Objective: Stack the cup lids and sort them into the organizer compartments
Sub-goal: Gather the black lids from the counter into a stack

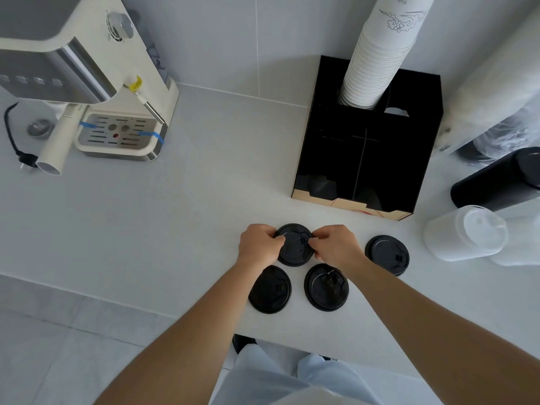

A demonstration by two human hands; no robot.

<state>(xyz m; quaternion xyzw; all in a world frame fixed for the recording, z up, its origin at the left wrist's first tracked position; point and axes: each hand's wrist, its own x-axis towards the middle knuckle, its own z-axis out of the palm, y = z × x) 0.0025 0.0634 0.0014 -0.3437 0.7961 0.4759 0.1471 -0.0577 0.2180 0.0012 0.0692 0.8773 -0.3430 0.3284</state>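
Observation:
Several black cup lids lie flat on the white counter in front of me. My left hand [258, 246] and my right hand [336, 245] both grip the far middle lid [295, 247] by its opposite edges. Nearer to me lie a left lid [270, 290] and a middle lid [325, 287]. A further lid [387, 254] rests to the right. Behind them stands the black organizer [420, 159], its front compartments dark inside, with a tall stack of white paper cups [377, 62] in a back slot.
An espresso machine [117, 92] occupies the back left, with a loose plug [24, 159] beside it. At right are a black cylinder [496, 182], a sleeve of clear lidded cups [464, 236] and wrapped cup sleeves [496, 89]. The counter edge [204, 324] runs close to my body.

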